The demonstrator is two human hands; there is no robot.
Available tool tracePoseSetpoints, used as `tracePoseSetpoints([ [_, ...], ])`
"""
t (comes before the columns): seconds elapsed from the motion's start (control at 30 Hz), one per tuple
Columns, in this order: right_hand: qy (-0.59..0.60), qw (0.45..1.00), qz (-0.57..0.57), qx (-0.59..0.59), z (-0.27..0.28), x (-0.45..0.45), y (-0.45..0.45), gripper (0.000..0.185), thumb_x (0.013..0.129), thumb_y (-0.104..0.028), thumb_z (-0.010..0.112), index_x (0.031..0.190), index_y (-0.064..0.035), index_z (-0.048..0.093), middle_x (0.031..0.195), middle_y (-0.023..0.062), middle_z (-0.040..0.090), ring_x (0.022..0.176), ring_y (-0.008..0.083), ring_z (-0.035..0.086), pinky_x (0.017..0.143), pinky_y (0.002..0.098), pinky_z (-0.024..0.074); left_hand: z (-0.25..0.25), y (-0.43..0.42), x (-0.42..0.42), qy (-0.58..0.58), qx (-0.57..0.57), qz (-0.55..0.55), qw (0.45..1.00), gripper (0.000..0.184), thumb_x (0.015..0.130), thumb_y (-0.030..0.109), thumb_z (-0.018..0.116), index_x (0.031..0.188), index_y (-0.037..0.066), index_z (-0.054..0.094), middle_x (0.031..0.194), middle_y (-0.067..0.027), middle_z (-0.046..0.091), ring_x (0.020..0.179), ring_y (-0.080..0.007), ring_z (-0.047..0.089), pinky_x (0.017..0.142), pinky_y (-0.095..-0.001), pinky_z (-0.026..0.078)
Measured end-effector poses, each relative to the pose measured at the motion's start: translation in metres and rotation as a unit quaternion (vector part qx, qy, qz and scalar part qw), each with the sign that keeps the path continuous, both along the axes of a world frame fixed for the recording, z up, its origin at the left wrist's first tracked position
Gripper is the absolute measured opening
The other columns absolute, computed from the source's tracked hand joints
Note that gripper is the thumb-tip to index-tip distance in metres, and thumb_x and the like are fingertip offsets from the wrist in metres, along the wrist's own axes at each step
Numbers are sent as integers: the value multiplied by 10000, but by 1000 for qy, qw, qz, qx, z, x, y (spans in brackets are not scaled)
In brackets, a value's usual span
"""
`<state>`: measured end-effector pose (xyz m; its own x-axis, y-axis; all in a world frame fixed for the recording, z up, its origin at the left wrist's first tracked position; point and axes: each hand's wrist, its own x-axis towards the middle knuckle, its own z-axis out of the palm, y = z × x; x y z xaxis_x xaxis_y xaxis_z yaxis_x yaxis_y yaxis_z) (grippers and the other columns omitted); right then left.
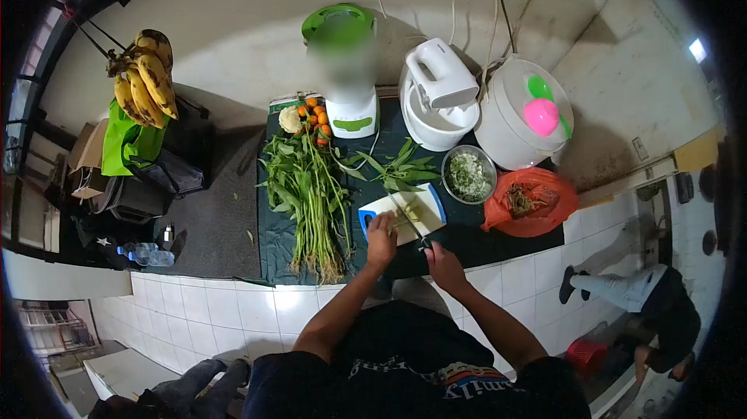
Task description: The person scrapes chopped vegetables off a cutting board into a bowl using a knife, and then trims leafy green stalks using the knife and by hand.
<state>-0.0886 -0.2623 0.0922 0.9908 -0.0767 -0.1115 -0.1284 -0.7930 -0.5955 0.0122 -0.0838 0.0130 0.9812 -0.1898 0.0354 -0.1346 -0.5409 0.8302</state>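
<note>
My right hand [443, 265] is closed round the dark handle of a knife [406, 213], whose blade lies over a white cutting board [433, 220] with blue ends. Fingers of my left hand [380, 238] rest at the board's left part, beside pale green cut pieces [410, 213]; whether they pinch a piece is too small to tell. Loose green leaves [401, 168] lie just behind the board. To the left spreads a big bunch of leafy greens [307, 193] with roots toward me. A steel bowl [468, 175] of chopped greens stands right of the board.
Behind are a blender [352, 113], a white mixer [442, 84] and a large white container [517, 139]. An orange plastic bag [537, 203] lies at right. Tomatoes [317, 117] sit back left. Bananas [145, 80] hang at left. Another person [654, 294] is at lower right.
</note>
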Motion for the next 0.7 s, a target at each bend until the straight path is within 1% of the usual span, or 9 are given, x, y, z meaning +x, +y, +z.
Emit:
tracePoseSetpoints([
  [0.03,36,999,-1,-1,1,-2,-1,336,1021,-243,516,1212,31,544,866,276,672,799,471,656,698,555,519,6,0,-1,-58,81,21,995,444,813,98,694,1252,83,636,1269,-129,602,1204,-358,537,1016,-437,436],
  [0.07,36,999,0,-3,2,-4,0,336,1021,-243,516,1212,31,544,866,276,672,799,471,656,698,555,519,11,6,-3,-58,79,22,995,444,813,98,694,1252,83,636,1269,-129,602,1204,-358,537,1016,-437,436],
  [0.13,55,998,-13,-5,0,-12,1,348,1031,-268,492,1209,25,547,891,274,673,828,472,655,736,560,516,16,25,-11,-52,142,-15,988,461,793,110,704,1246,102,622,1224,-105,566,1155,-342,513,977,-447,427],
  [0.17,61,998,-12,-4,-3,-16,2,348,1031,-268,492,1209,25,547,891,274,673,828,472,655,736,560,516,18,32,-16,-47,143,-14,989,461,793,110,704,1246,102,622,1224,-105,566,1155,-342,513,977,-447,427],
  [0.23,49,999,3,-10,-16,-22,3,354,1033,-277,489,1220,19,539,932,275,672,862,467,654,756,553,517,18,42,-21,-70,157,-31,985,420,800,103,707,1213,108,632,1146,-116,600,1065,-351,555,924,-470,459],
  [0.37,41,999,14,-15,-23,-23,13,354,1037,-282,483,1220,16,538,964,273,668,886,464,652,762,548,518,11,48,-14,-112,176,-85,974,306,847,109,646,1150,78,678,1089,-92,619,1014,-312,568,887,-436,470],
  [0.43,112,994,2,-12,-14,-17,19,356,1043,-291,470,1204,17,548,969,270,667,901,461,653,775,539,524,9,48,-12,-107,187,-100,971,284,861,110,625,1137,78,686,1070,-90,626,1000,-305,581,881,-431,481],
  [0.47,113,994,3,-12,-12,-15,21,356,1043,-291,470,1204,17,548,969,270,667,901,461,653,775,539,524,8,48,-12,-103,198,-117,968,267,876,111,603,1124,77,695,1051,-89,632,985,-298,595,876,-426,492],
  [0.7,107,993,2,-41,-21,-14,26,406,1053,-329,441,1278,-4,533,995,250,674,886,453,663,754,543,534,4,49,-9,-76,198,-145,967,296,870,114,593,1147,76,688,1076,-99,627,1010,-303,633,893,-425,527],
])
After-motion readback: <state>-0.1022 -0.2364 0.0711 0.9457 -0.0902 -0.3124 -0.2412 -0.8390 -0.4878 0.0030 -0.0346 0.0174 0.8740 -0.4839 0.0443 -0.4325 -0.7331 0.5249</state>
